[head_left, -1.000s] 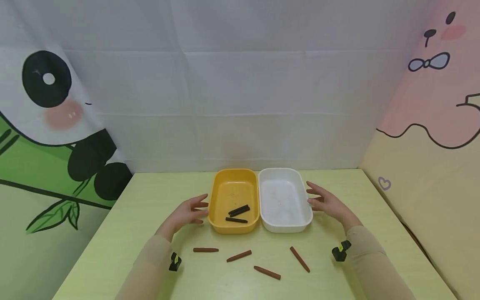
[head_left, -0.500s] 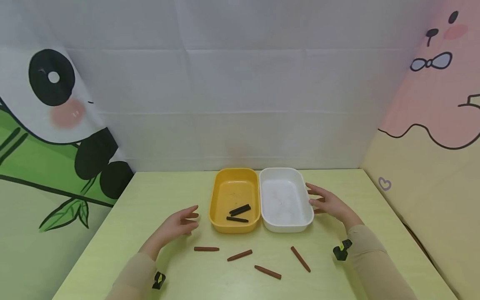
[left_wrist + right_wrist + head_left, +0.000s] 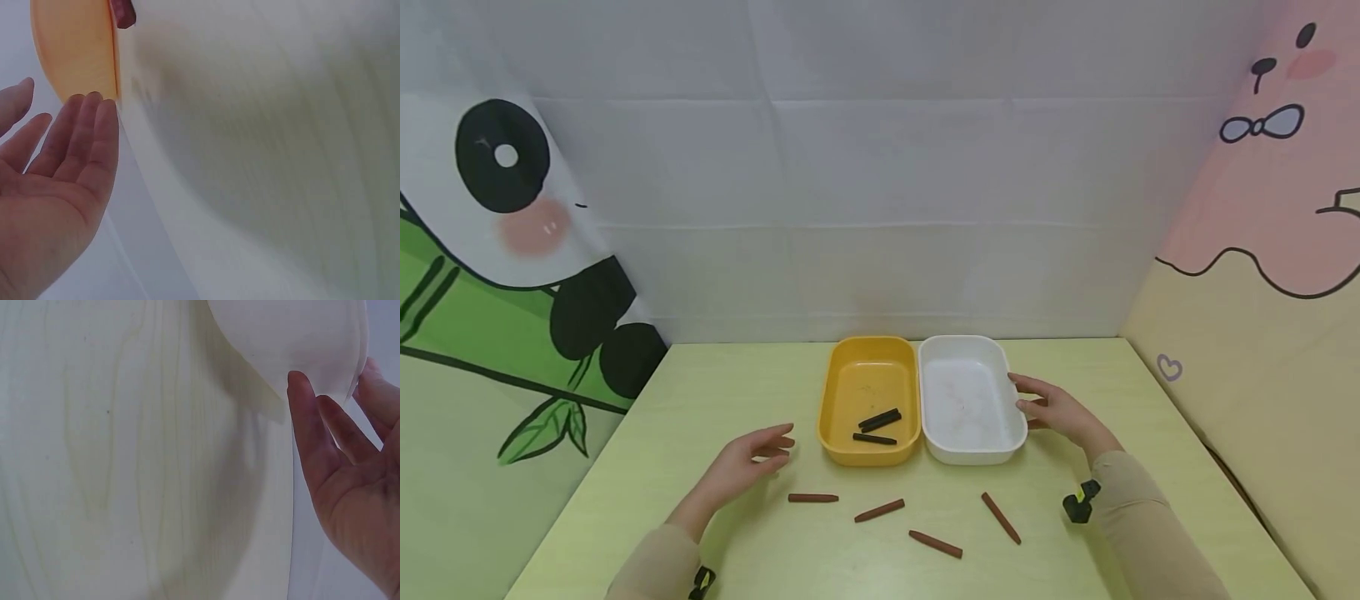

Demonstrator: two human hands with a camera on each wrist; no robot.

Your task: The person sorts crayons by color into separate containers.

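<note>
A yellow tray and a white tray stand side by side at the back of the table. Three black crayons lie in the yellow one. My right hand is at the white tray's right side; in the right wrist view its fingertips are right at the wall, the thumb by the rim. My left hand hovers left of the yellow tray, apart from it, fingers loosely extended and holding nothing. Several brown crayons lie in front of the trays, the leftmost brown crayon nearest that hand.
The other brown crayons lie scattered at different angles on the light wooden table. A white cloth wall rises behind the trays, with printed cartoon panels on both sides. A small black device is strapped at the right wrist.
My left hand has drawn back from the yellow tray's side, moving left and toward me. My right hand stays at the white tray. Trays and crayons keep their places.
</note>
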